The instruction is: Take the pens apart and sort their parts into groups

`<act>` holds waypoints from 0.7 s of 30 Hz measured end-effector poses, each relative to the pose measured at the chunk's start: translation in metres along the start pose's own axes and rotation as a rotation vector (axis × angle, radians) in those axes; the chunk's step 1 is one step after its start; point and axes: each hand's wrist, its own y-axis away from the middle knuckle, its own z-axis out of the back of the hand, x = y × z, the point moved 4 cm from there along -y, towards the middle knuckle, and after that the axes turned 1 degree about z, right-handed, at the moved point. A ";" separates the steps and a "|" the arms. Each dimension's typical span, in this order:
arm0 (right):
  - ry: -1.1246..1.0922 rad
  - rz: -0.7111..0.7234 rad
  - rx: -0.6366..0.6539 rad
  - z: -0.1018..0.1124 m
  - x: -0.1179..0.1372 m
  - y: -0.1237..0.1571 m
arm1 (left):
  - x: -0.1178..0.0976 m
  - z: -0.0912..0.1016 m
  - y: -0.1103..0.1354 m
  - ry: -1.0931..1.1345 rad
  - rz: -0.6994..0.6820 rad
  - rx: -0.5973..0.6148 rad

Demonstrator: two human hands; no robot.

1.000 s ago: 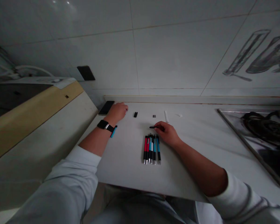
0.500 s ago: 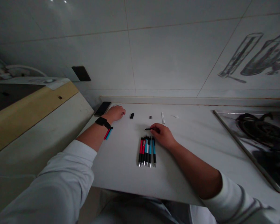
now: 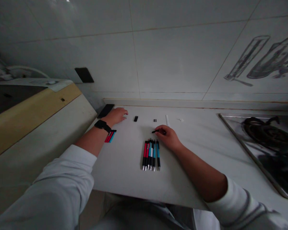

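The pale worktop (image 3: 124, 174) runs from the near edge in front of me to the tiled wall. Near its middle lies a tight row of pens (image 3: 150, 154), red, blue, white and black, tips toward me. Further left lie a few more pens (image 3: 110, 136), red and blue, partly under my wrist.

Along the far side, from left to right and all apart from one another:
- a dark phone (image 3: 106, 111) at the corner
- my left hand (image 3: 116, 115), resting on the surface
- a small pale bit (image 3: 125, 117) at its fingertips
- a short black part (image 3: 135, 118)
- a tiny dark part (image 3: 155, 120)
- a thin white tube (image 3: 167, 120)
- a small white piece (image 3: 181, 120)

My right hand (image 3: 169, 138) rests just beyond the row, pinching a black stick (image 3: 155, 131). A hob (image 3: 266, 140) is set into the right end.
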 end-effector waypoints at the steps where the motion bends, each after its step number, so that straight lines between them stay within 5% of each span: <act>1: -0.051 -0.007 -0.001 0.000 -0.001 -0.001 | -0.001 0.005 0.002 -0.018 -0.001 -0.021; 5: -0.282 -0.061 0.036 -0.003 -0.002 -0.004 | -0.038 0.034 0.011 0.023 -0.095 -0.135; 9: -0.379 -0.091 0.043 -0.005 0.002 -0.004 | -0.116 0.052 0.023 0.242 -0.279 -0.178; 13: -0.365 -0.087 0.044 -0.006 0.004 -0.002 | -0.175 0.050 0.034 0.366 -0.411 -0.164; 21: -0.394 -0.092 0.089 -0.012 0.000 -0.002 | -0.189 0.033 0.035 0.418 -0.430 -0.174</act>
